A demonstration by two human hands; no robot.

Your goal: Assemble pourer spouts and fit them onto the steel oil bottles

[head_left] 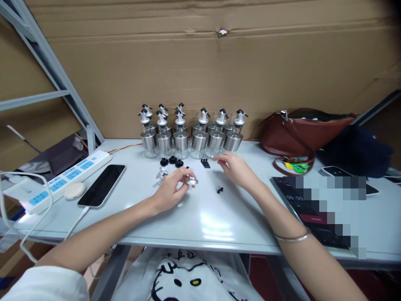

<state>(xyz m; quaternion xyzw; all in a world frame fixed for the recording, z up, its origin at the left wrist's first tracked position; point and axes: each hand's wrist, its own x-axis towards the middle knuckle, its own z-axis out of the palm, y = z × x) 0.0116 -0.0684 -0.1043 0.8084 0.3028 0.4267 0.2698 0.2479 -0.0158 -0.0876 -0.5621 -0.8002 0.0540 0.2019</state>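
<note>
My left hand (171,188) pinches a small silver pourer head (191,181) between thumb and fingers, above the table. More silver pourer heads (162,175) lie beside it, partly covered by the hand. Just behind are several black round stoppers (172,159). My right hand (233,167) reaches over the table with its fingers apart and nothing visible in them. Its fingertips are close to a row of small black levers (205,163), apart from them. Nearer to me lie a few tiny black pieces (219,190).
Glass-and-steel bottles (181,142), several topped with pourers, stand along the cardboard wall (200,71). On the left are a power strip (69,177), a phone (102,186) and a white round case (74,191). A tablet (300,209) and a brown bag (294,129) lie on the right.
</note>
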